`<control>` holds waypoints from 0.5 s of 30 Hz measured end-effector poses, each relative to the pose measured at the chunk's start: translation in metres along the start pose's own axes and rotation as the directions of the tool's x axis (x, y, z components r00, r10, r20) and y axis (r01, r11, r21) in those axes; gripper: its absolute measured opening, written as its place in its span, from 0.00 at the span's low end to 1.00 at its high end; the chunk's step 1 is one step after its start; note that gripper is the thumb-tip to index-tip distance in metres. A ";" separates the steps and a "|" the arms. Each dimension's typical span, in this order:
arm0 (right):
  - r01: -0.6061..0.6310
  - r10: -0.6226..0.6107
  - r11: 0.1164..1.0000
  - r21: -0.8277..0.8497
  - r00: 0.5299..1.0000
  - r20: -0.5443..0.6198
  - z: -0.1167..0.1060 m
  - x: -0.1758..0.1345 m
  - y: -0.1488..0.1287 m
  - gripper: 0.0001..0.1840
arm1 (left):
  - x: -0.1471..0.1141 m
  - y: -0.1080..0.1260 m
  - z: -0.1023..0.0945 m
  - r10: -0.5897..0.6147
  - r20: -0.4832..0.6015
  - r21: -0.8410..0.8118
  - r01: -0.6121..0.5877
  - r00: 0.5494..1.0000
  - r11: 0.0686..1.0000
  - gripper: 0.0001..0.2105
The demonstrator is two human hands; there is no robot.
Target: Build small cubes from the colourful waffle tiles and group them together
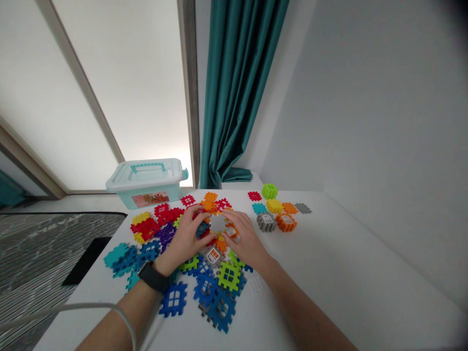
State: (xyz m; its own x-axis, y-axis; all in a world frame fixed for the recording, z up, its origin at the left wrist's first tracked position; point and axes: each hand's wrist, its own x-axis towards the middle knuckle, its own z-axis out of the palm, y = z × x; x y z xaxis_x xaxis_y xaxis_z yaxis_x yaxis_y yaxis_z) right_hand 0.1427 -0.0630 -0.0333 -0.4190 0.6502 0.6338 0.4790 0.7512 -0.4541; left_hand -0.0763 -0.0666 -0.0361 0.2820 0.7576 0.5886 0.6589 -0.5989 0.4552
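Note:
A plain grey interlocking tile (218, 224) with notched edges is held up over the pile, between both hands. My left hand (189, 235) grips its left side, thumb below and fingers above. On the opposite side my right hand (244, 235) has its thumb and fingers at the tile's edge. Below them lie a grey window tile (213, 255), an orange tile (221, 243) and lime green window tiles (229, 276). Blue window tiles (206, 287) spread toward me. Part of the pile is hidden under the hands.
Red tiles (148, 228), purple tiles (166, 236) and turquoise tiles (116, 255) lie at left. Assembled cubes stand at right: grey (266, 222), orange (286, 222), yellow (274, 205) and green (269, 190). A lidded box (148, 178) is behind; a pale cable (91, 306) crosses the lower left.

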 end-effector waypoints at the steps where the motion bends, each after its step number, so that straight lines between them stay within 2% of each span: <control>1: 0.004 -0.004 1.000 -0.004 1.000 0.000 0.000 0.000 0.000 0.31 | 0.000 0.000 0.000 -0.004 -0.001 -0.002 0.004 1.000 1.000 0.22; 15: 0.058 -0.062 0.995 -0.075 0.997 -0.047 -0.002 -0.001 0.004 0.20 | -0.001 -0.003 0.000 -0.034 0.025 -0.059 0.035 0.999 0.998 0.22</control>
State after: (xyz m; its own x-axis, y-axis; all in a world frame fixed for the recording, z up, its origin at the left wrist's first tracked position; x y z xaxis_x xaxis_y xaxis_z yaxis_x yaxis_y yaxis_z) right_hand 0.1459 -0.0608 -0.0344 -0.4108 0.5964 0.6896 0.5104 0.7772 -0.3681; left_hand -0.0789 -0.0657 -0.0380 0.2768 0.7838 0.5559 0.6260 -0.5860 0.5145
